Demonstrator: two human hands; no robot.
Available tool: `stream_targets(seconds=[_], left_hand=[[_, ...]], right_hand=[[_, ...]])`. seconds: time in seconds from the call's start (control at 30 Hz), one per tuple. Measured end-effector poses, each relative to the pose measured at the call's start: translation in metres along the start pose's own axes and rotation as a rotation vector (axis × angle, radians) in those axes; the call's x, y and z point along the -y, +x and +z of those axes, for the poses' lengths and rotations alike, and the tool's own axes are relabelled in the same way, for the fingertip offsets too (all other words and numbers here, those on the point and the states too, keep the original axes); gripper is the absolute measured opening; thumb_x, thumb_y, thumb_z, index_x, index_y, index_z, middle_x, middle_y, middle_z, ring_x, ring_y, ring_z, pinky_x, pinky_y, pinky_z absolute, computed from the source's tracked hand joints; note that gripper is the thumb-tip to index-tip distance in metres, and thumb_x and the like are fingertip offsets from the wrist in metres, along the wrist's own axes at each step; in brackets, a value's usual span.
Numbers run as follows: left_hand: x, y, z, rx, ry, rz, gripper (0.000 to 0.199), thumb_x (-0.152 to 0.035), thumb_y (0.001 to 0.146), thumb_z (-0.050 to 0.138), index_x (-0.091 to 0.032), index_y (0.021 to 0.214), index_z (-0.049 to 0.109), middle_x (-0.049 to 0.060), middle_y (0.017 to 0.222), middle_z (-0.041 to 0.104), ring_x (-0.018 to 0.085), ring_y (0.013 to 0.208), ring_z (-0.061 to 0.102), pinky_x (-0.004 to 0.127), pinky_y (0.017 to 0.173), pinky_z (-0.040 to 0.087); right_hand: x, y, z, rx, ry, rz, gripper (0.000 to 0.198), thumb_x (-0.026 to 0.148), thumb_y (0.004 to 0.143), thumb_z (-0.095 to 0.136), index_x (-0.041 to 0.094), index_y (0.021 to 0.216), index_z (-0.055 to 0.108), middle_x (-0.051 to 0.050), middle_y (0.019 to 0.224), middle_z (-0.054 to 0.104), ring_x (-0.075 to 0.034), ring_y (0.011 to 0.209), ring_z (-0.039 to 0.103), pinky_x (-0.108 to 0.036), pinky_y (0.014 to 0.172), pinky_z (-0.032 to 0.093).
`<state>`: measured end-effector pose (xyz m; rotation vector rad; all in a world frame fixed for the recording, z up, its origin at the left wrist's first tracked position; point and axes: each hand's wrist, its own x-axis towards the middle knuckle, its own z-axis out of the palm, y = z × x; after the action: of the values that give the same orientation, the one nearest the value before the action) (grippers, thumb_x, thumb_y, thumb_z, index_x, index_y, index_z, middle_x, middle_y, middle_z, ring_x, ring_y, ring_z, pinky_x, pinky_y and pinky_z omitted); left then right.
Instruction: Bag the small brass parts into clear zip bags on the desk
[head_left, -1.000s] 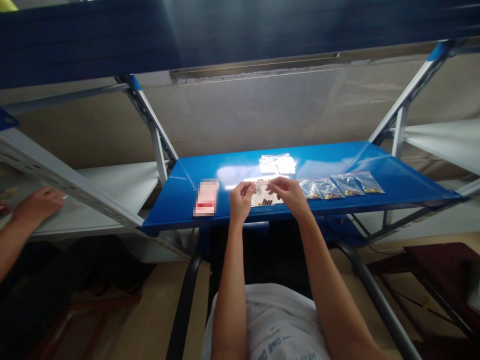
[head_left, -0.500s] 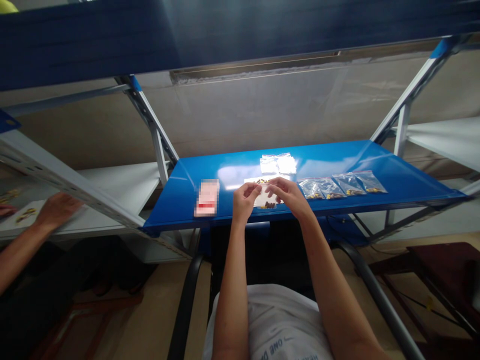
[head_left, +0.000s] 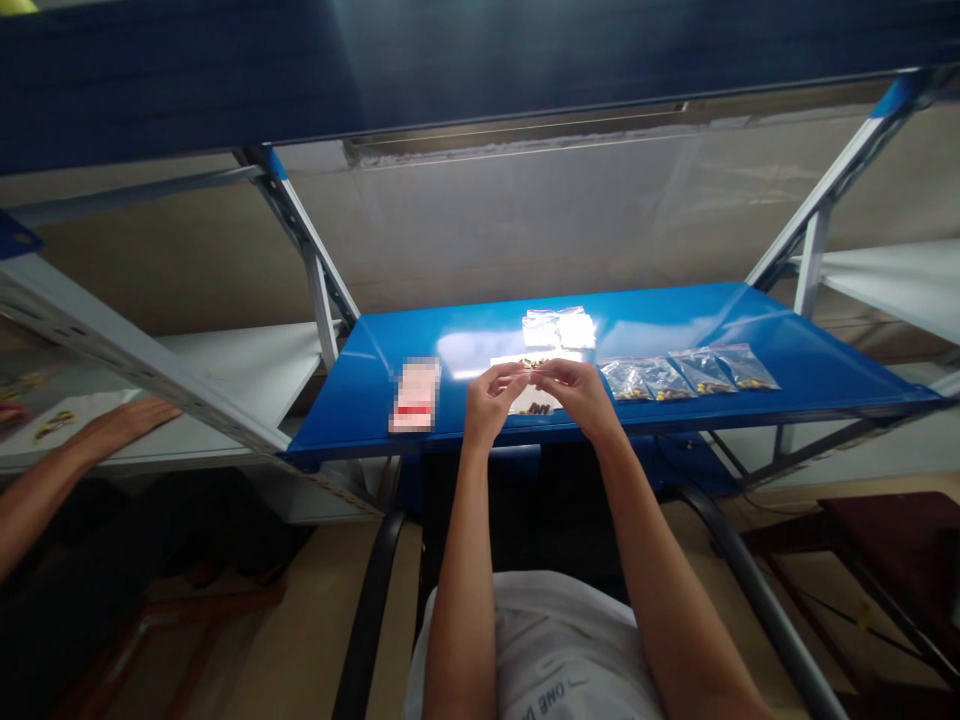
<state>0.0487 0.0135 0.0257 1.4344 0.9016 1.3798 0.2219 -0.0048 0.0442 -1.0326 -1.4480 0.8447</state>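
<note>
Leftmost, another person's hand lies flat, palm down, on a white sheet on the neighbouring white shelf; a few yellow-and-dark bits sit on the sheet beside it. A pale metal post slants between that shelf and the blue table.

On the table's left part: a pale box-like item with a red band low on it, its detail blurred out, well apart from the hands.

Near the table's front edge, about mid-width: left hand, thumb and fingers drawn narrow, pinching the upper edge of a small clear bag. The bag hangs between both hands, with brown pieces gathered at its bottom and a touch of yellow beside them. Just behind, a white sheet carries more small pieces, partly hidden by fingers. Farther back, a glossy pile of clear bags, bright with glare.

Right hand, fingers bent and close together, pinches the same bag's upper edge opposite the left; exact fingertip contact too small to tell.

Right of it, four filled bags lie in a row, yellow and brown contents settled toward their near ends.
</note>
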Motion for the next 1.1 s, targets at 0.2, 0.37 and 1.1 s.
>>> stream_targets(seconds=[0.2, 0.37, 1.1], left_hand=[[0.002, 0.001, 0.004, 0.023, 0.043, 0.042, 0.028, -0.046, 0.086, 0.083, -0.021, 0.099, 0.085, 0.009, 0.100, 0.083, 0.025, 0.095, 0.077, 0.035, 0.085, 0.061], [0.001, -0.001, 0.010, -0.026, 0.112, 0.064, 0.026, -0.046, 0.088, 0.081, -0.022, 0.096, 0.085, 0.008, 0.094, 0.082, 0.024, 0.089, 0.076, 0.034, 0.080, 0.059], [-0.006, -0.004, 0.023, -0.190, 0.107, 0.082, 0.022, -0.041, 0.087, 0.081, -0.020, 0.091, 0.083, 0.007, 0.091, 0.082, 0.022, 0.086, 0.076, 0.032, 0.078, 0.059]], right_hand=[[0.004, -0.002, -0.005, 0.012, -0.055, 0.004, 0.030, 0.053, 0.083, 0.081, 0.023, 0.083, 0.082, -0.005, 0.081, 0.078, -0.024, 0.080, 0.071, -0.035, 0.073, 0.055], [0.006, -0.003, -0.009, 0.023, 0.003, 0.064, 0.040, 0.061, 0.081, 0.081, 0.021, 0.085, 0.082, -0.008, 0.082, 0.079, -0.024, 0.076, 0.071, -0.034, 0.065, 0.056], [0.007, -0.003, -0.002, -0.073, 0.022, 0.094, 0.032, 0.054, 0.081, 0.081, 0.022, 0.083, 0.082, -0.007, 0.076, 0.079, -0.026, 0.075, 0.076, -0.036, 0.068, 0.057]])
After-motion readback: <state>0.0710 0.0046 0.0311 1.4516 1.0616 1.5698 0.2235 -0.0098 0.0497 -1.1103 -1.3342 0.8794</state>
